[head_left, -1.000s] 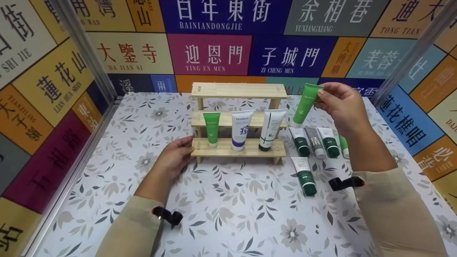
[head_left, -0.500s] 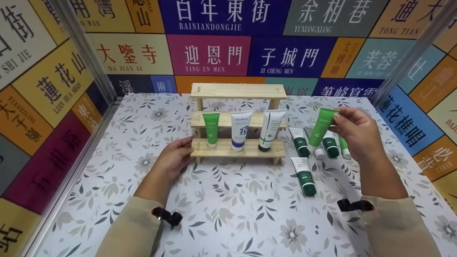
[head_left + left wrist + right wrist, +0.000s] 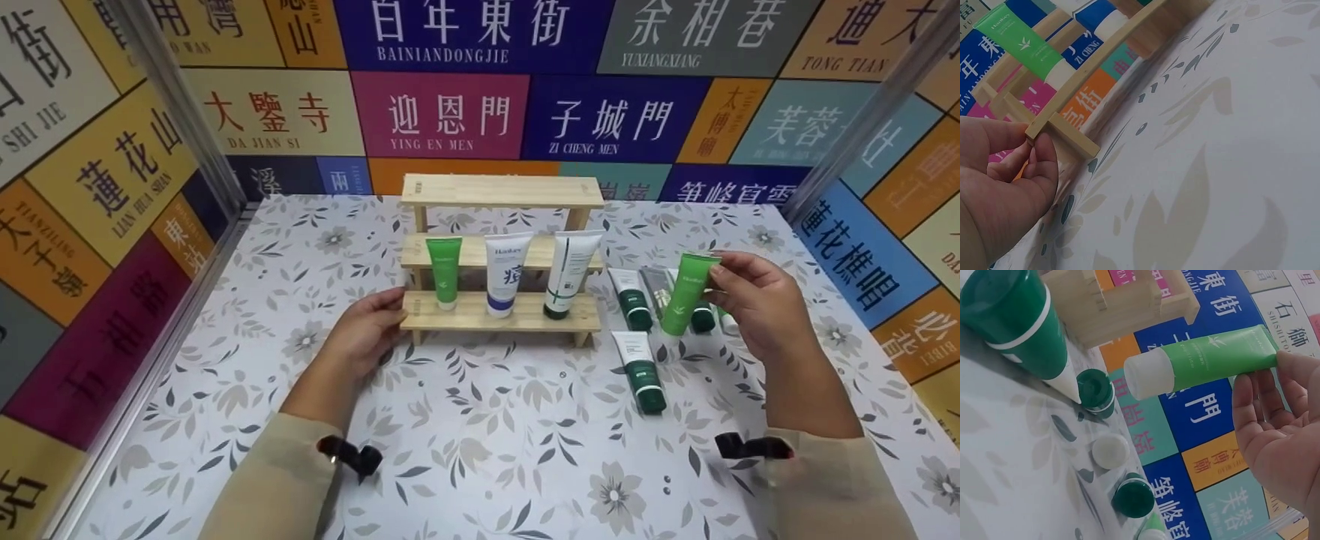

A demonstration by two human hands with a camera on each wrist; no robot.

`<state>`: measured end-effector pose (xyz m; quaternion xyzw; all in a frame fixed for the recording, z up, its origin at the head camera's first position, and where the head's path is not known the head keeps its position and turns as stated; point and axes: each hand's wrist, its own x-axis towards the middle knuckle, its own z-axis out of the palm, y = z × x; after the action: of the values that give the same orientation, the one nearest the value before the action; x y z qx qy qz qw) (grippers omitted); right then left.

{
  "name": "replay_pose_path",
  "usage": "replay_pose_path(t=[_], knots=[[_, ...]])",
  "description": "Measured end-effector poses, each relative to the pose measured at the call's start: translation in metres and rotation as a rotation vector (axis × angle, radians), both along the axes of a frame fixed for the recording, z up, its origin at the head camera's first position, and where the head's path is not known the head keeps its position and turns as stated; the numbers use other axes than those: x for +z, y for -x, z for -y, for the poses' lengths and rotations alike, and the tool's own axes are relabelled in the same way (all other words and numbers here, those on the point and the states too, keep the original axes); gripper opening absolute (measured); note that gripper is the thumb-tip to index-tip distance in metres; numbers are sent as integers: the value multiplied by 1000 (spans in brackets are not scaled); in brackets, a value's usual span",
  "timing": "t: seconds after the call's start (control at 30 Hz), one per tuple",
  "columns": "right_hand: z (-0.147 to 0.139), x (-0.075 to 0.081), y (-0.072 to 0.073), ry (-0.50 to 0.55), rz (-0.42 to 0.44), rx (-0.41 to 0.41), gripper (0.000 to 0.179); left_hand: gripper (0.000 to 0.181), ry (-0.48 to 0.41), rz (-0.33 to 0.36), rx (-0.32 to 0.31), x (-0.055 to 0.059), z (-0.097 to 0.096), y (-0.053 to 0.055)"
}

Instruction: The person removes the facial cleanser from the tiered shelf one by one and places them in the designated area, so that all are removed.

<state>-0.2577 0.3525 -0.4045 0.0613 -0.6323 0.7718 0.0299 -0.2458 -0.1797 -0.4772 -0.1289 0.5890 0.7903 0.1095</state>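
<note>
Pinching one green tube point(image 3: 687, 294), flat end up: your right hand point(image 3: 763, 309), above the loose tubes point(image 3: 642, 373) on the desk point(image 3: 487, 442). Gripping the wooden rack point(image 3: 502, 191), lowest tier, left end: your left hand point(image 3: 367, 330). Standing there: three upright tubes point(image 3: 508, 274).

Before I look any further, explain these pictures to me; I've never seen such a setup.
There is no machine here, just a person's two bare hands. The wide picture comes from a camera on the head, looking forward and down; the other two come from one camera on each wrist.

The left hand grips the end of a wooden stand's lowest shelf, where three tubes stand. The right hand pinches a green tube by its flat end. Five more tubes lie on the flowered table.
</note>
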Motion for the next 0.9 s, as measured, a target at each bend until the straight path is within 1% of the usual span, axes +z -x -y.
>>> replay_pose_path(t=[0.17,0.4,0.57,0.8,0.9], knots=[[-5,-7,3,-28,73,55,15,58,-9,-6,3,-1,1,0],[-13,-19,9,-89,188,158,11,59,-13,-3,4,0,1,0],[-19,-25,12,-176,247,176,13,59,-5,8,0,0,2,0],[-25,-28,12,-202,332,198,12,58,7,-6,-5,-2,1,-1],[-28,-29,12,-254,352,190,9,58,-1,-6,-3,-2,0,-1]])
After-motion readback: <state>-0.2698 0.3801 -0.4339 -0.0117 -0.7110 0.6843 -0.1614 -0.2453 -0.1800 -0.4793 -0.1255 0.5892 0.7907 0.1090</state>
